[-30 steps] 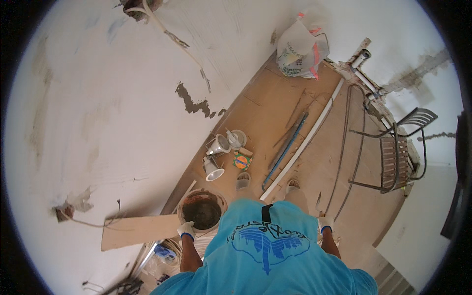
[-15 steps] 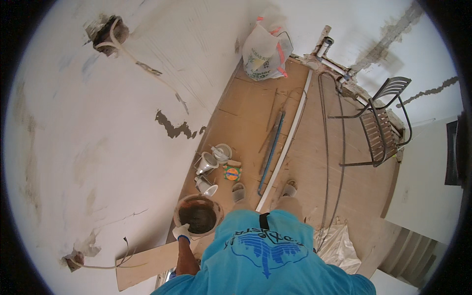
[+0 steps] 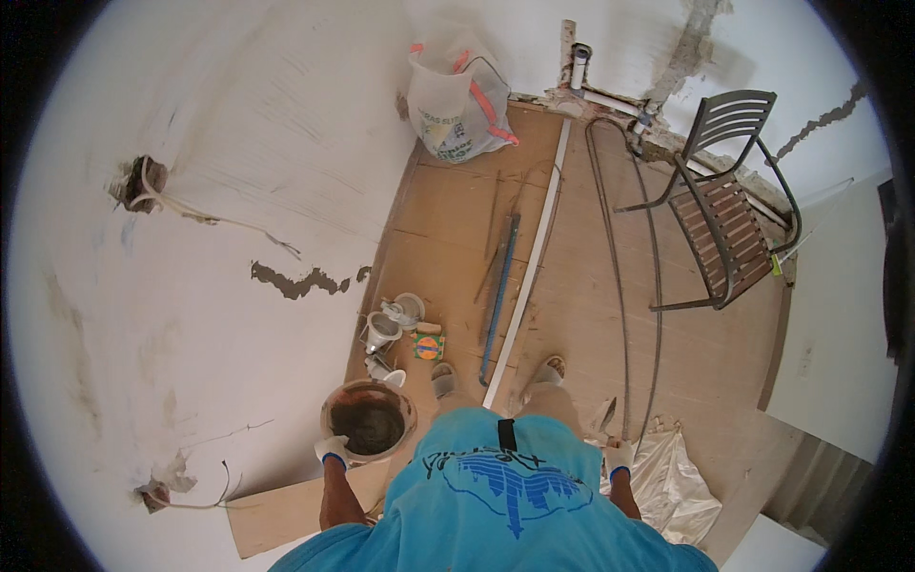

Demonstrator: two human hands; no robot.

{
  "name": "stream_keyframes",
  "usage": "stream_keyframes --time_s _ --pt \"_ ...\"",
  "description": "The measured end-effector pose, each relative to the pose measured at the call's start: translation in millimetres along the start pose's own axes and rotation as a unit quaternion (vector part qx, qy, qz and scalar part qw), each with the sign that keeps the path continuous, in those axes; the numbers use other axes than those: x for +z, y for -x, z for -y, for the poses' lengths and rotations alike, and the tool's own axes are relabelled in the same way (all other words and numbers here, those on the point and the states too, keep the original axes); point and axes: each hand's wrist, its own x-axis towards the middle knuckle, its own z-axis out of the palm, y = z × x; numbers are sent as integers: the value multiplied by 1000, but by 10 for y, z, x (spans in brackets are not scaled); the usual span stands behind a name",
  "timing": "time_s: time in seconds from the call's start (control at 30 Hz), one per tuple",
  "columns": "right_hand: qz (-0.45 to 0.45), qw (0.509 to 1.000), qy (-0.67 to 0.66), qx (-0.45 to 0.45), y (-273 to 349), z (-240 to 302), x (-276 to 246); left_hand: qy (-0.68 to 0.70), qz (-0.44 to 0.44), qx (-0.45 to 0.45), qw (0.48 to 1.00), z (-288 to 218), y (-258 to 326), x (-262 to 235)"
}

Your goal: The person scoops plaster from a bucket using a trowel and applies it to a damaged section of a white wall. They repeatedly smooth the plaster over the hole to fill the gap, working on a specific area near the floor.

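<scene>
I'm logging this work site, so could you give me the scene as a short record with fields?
Left hand: gloved, at the rim of a round bucket
Bucket contents: dark grey mix
Right hand: gloved, holding a trowel, blade pointing away from the body
Beyond bucket: metallic cup-shaped fittings
Floor ahead: long white strip, blue bar
Far end: white bag
Right side: slatted chair

— Near left?
— Bucket [image 3: 411, 419], mix [image 3: 374, 426] inside, left hand [image 3: 332, 448] touching; board [image 3: 286, 520] just nearer.
— Near right?
— Trowel [image 3: 608, 415] in right hand [image 3: 618, 454]; sheet [image 3: 675, 488] beside.
— Middle?
— Strip [image 3: 531, 257], running near to far; cable [image 3: 624, 353] right of it.
— Far?
— Sack [image 3: 446, 110] left, chair [image 3: 742, 224] right.
</scene>
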Motion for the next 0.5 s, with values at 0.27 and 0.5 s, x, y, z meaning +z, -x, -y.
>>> stream_keyframes --time_s 0.27,0.5 --pt "0 987 -132 95 -440 -608 -569 6 26 41 999 -825 847 483" --pt "34 981 -148 117 -480 -947 -512 -43 83 144 985 -1444 1111 953"
